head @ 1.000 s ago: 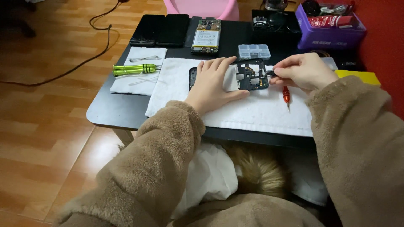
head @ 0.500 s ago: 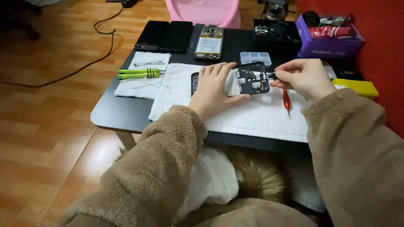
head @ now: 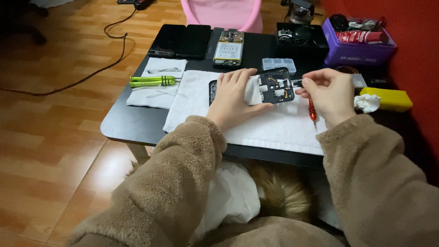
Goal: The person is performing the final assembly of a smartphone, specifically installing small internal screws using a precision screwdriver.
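The left hand [head: 235, 96] lies spread flat on the opened phone frame [head: 274, 86], pinning it to the white towel [head: 274, 126] mid-tabletop [head: 128, 123]. At three o'clock of the frame, the right hand [head: 327, 93] pinches a red screwdriver [head: 312, 111] at the frame's right edge. Green screwdrivers [head: 153, 81] lie at nine o'clock, well apart; bare towel spreads toward six.

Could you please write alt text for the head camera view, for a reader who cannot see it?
A person's left hand presses flat on an opened phone lying on a white towel on a black table, while the right hand pinches a small tool at the phone's edge. Green screwdrivers, another opened phone and a purple box lie around.
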